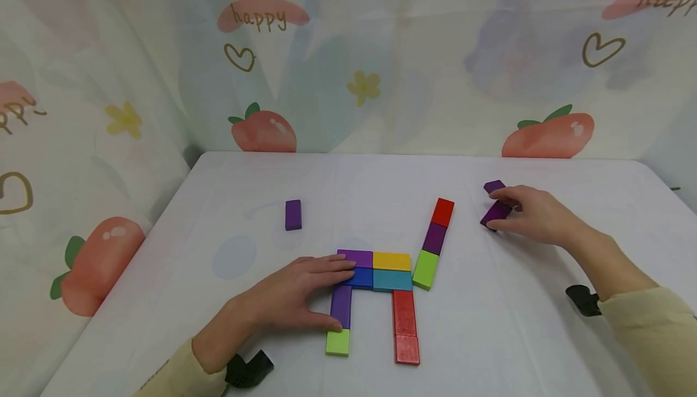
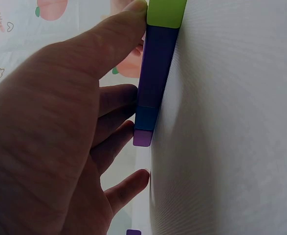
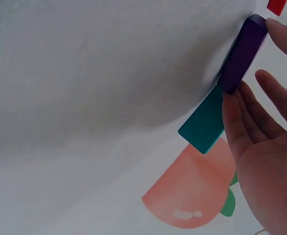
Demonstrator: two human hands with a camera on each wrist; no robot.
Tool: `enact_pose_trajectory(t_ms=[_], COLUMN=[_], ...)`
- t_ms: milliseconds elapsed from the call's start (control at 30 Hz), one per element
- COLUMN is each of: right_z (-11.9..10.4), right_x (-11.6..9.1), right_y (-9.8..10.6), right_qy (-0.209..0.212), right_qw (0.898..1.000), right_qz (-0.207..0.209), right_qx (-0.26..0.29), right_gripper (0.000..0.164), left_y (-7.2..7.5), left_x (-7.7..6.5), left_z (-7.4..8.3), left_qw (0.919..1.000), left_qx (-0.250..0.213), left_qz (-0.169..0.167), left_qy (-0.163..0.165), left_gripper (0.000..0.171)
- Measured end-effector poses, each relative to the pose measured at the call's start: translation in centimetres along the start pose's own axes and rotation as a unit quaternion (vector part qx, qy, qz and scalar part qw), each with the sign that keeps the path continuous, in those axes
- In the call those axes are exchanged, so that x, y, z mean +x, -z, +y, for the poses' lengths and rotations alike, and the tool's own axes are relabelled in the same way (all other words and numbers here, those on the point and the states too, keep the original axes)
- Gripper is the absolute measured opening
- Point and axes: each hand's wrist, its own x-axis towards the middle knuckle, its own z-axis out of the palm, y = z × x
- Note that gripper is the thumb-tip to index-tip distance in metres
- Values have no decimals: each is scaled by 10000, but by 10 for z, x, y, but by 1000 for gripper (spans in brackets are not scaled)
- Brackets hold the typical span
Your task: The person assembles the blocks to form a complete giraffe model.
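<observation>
In the head view, your right hand [image 1: 536, 214] is pinching a dark purple block [image 1: 497, 213] at the table [image 1: 474, 318]'s right side. In the left wrist view, your left hand [image 2: 45, 132] is touching a green block [image 2: 165, 12], one finger spreading away. In the right wrist view, you're gripping both ends, a good spot; it's probably feeling light, hard, slippery.

Soft, even light fills the head view; in the dimmer, perhaps slightly blurred wrist views, shadow darkens the left hand [image 2: 60, 122] at nine o'clock.
</observation>
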Motion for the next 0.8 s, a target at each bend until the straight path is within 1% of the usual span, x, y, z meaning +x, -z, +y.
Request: enact_pose_trajectory(t_ms=[233,367,567,700,800], right_z=[-8,-14,-24,-28,-30], right_x=[8,17,34,45,52], right_y=[7,6,1,0,0], right_qy=[280,255,194,203,136], right_qw=[9993,9993,9993,9992,9993], right_qz=[243,252,276,280,222], right_qx=[69,98,146,200,284], right_gripper=[60,59,53,53,54], left_y=[0,0,0,0,0], left_x=[0,0,0,0,0], left_z=[0,0,-1,-1,-1], left_qw=[10000,10000,10000,10000,10000], left_qx=[-4,2,-10,-31,-13], left_qz=[-4,21,34,7,-11], left_qy=[-2,-23,-39,-24,-30], left_gripper=[78,78,78,78,78])
